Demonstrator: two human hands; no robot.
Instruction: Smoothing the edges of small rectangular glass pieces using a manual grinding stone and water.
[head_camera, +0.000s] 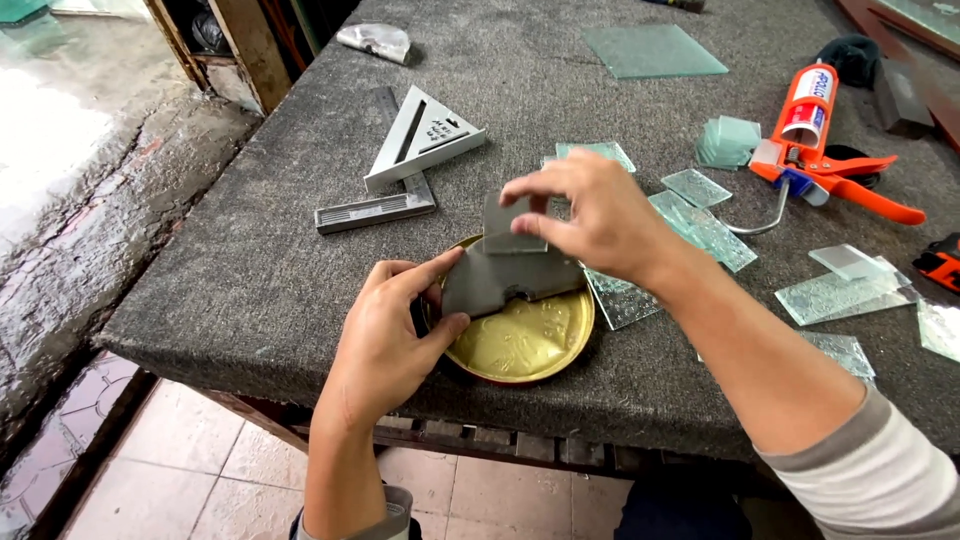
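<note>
My left hand (385, 330) grips a grey, irregular flat piece (500, 280) by its left edge, holding it over a round gold tin lid (525, 345) near the table's front edge. My right hand (595, 215) pinches a smaller grey square piece (503, 228) between thumb and fingers, just above and touching the larger grey piece. Both forearms reach in from the bottom of the head view.
Grey felt-covered table (260, 270). A metal speed square and try square (410, 150) lie behind left. Several textured glass pieces (705, 228) are scattered right, with an orange caulking gun (815, 150), a frosted glass pane (652, 50) and a tiled floor below.
</note>
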